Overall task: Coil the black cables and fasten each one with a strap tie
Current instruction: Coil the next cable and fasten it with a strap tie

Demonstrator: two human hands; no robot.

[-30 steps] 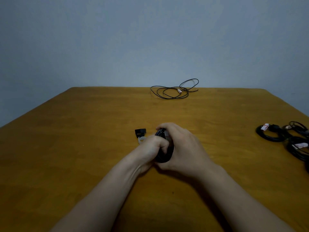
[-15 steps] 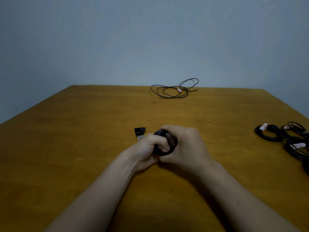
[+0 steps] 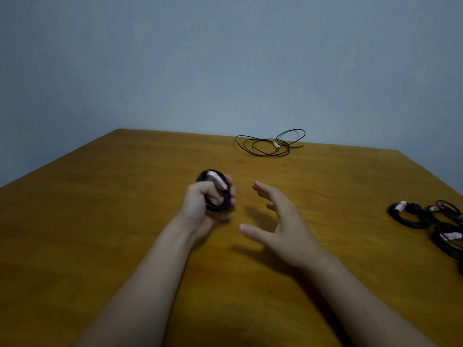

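Coiled black cable (image 3: pixel 216 207) sits clasped in the left hand (image 3: pixel 200 209), whose fingers curl through and around the small ring of loops, holding it a little above the wooden table (image 3: pixel 100 221) at about its middle. A pale tie with reddish marks (image 3: pixel 217 181) crosses the top of the coil, just beyond the knuckles; whether it is fully fastened cannot be told through the blur. Just to the right, and clearly apart from the coil, the right hand (image 3: pixel 283 229) hangs loose and holds nothing, with fingers straight and spread, thumb stretched toward the left and palm turned toward the other hand, its shadow falling on the wood beneath. Both bare forearms reach in from the near edge. Farther out along the right edge lies a cluster of bundled black cables (image 3: pixel 411 217), each wound into a ring and bearing a white and red tie (image 3: pixel 400 205). At the far edge of the table a thin black cable (image 3: pixel 265 147) lies in loose, untidy loops with a small pale connector (image 3: pixel 276 145) among them. Behind it rises a plain grey-blue wall (image 3: pixel 225 58).
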